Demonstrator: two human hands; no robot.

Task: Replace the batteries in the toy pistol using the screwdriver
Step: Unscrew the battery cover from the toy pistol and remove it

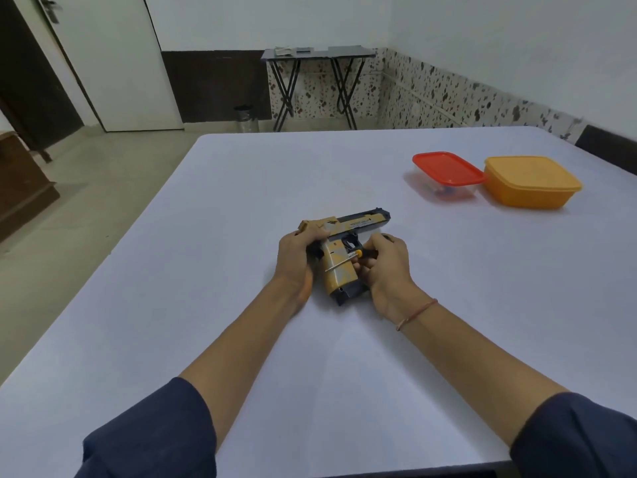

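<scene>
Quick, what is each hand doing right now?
Left hand: closed on the tan and dark plastic toy pistol, steadying it.
Right hand: closed on the yellow-collared screwdriver, tip on the grip.

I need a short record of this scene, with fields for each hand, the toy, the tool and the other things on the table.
left hand: grips the rear of the toy pistol
right hand: holds the screwdriver
toy pistol: yellow and dark, lying on its side on the white table
screwdriver: metal shaft laid across the grip
containers: red-lidded box beside orange box, both closed, far right
</scene>
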